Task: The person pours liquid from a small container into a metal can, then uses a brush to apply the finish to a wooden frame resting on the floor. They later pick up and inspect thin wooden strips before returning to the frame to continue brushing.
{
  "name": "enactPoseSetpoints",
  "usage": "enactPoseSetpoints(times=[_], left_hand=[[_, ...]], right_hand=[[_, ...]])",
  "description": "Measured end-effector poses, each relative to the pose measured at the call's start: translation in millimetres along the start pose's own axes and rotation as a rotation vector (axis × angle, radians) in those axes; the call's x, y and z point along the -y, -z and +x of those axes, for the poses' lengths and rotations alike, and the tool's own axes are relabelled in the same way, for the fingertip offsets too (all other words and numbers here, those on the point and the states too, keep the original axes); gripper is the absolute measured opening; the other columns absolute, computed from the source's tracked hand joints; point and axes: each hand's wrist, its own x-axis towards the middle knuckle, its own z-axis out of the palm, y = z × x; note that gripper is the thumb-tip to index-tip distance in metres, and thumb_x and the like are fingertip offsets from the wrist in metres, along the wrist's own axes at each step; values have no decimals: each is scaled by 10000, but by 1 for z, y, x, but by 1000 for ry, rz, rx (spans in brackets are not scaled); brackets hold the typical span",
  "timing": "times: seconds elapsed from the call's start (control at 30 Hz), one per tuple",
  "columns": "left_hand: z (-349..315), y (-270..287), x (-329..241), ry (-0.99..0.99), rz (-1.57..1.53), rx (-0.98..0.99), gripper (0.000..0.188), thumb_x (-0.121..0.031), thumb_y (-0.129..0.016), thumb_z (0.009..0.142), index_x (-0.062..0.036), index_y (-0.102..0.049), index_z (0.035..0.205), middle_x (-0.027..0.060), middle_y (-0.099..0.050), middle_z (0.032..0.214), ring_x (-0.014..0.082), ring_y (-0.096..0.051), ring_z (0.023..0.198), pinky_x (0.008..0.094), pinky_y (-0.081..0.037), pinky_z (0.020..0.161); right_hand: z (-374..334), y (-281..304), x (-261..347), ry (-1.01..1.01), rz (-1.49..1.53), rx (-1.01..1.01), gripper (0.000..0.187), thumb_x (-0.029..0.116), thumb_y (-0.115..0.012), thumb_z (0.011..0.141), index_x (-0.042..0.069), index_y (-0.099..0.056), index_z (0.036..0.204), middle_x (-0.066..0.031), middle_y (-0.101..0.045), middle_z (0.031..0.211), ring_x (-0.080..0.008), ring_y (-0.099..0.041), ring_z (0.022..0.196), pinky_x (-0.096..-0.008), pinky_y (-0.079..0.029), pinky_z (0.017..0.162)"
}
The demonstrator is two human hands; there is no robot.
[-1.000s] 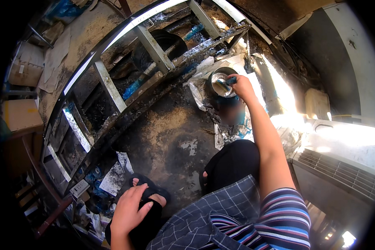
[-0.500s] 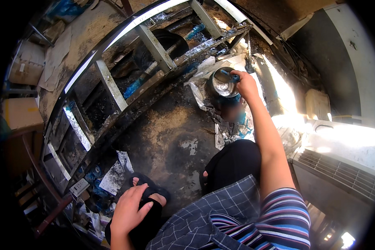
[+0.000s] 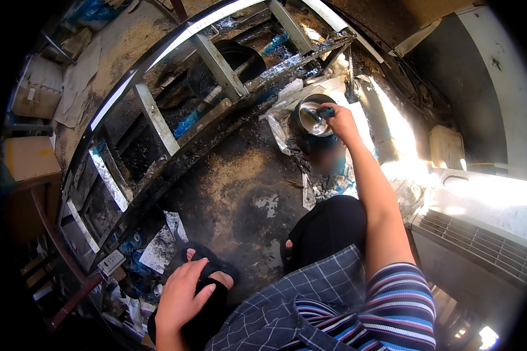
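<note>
My right hand (image 3: pixel 341 121) is pinching what looks like a blue-handled brush (image 3: pixel 326 112) over the open can (image 3: pixel 304 126), with the working end down inside. My left hand (image 3: pixel 184 292) is just lying on my left leg, fingers loosely together, thumb out, holding nothing I can see. My worry: the can sits on crumpled pale sheets (image 3: pixel 279 133), so if I lean the brush hard on the rim it could tip, or drip if I lift it out loaded. As for looks, the brush is slim and blue at my fingers, its tip too blurry to call; the can is round, dark-rimmed, shiny pale inside. Further out, a grimy ladder-like metal frame (image 3: pixel 219 65).
</note>
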Motion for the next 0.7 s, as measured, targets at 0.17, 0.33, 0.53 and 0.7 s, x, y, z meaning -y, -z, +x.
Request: enactPoseSetpoints(times=[0.17,0.33,0.53,0.7], left_hand=[[2,0,0,17,-5,10,497,-165,-679,751,8,-525,1191,188,-580,1137,360,-544,1054,406,-432,908],[2,0,-1,13,2,1,497,-164,-683,752,7,-526,1192,187,-580,1136,360,-544,1053,406,-433,906],[0,-1,-2,30,-10,5,500,-166,-684,753,9,-526,1194,185,-578,1146,356,-542,1061,404,-431,910],[-1,-1,2,20,-4,21,498,-168,-684,755,10,-527,1193,184,-577,1150,356,-542,1064,404,-430,914]], right_hand=[[-4,11,9,-65,-320,-219,246,142,-621,760,107,-670,998,-187,-659,829,-336,-640,780,-395,-489,712],[-3,21,14,-174,-228,-121,229,220,-602,779,97,-662,962,-198,-654,863,-375,-618,847,-441,-478,744],[-4,20,22,-235,-325,-223,210,208,-587,778,68,-651,921,-197,-657,855,-383,-618,836,-446,-477,751],[-3,2,6,-97,-28,-258,245,176,-632,765,105,-683,994,-171,-668,855,-320,-650,809,-360,-497,730]])
